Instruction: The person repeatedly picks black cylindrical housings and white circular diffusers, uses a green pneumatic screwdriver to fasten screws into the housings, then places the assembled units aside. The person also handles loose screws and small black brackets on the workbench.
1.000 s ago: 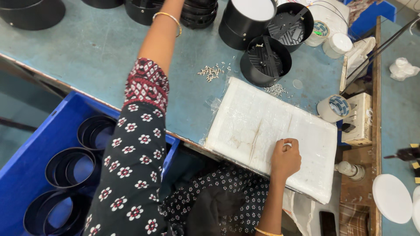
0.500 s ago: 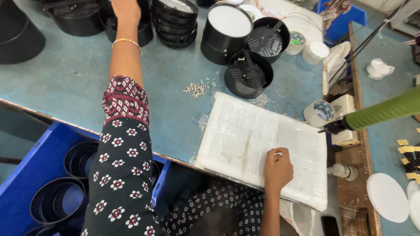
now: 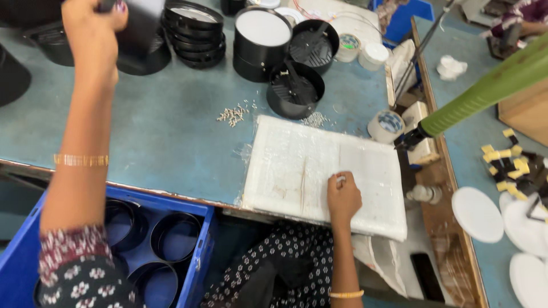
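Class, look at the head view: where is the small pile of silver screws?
The screws lie loose on the blue table, just left of the white foam pad and the open black housing.

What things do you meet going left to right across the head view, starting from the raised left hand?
Left hand gripping a black housing → stack of black rings → white-topped black cylinder → tape roll → green tool → white discs.

Black housing (image 3: 140, 25) in left hand (image 3: 91, 28) blurred and cropped at top, small screws (image 3: 234, 114) indistinct, blue crate (image 3: 188, 239) partly hidden.
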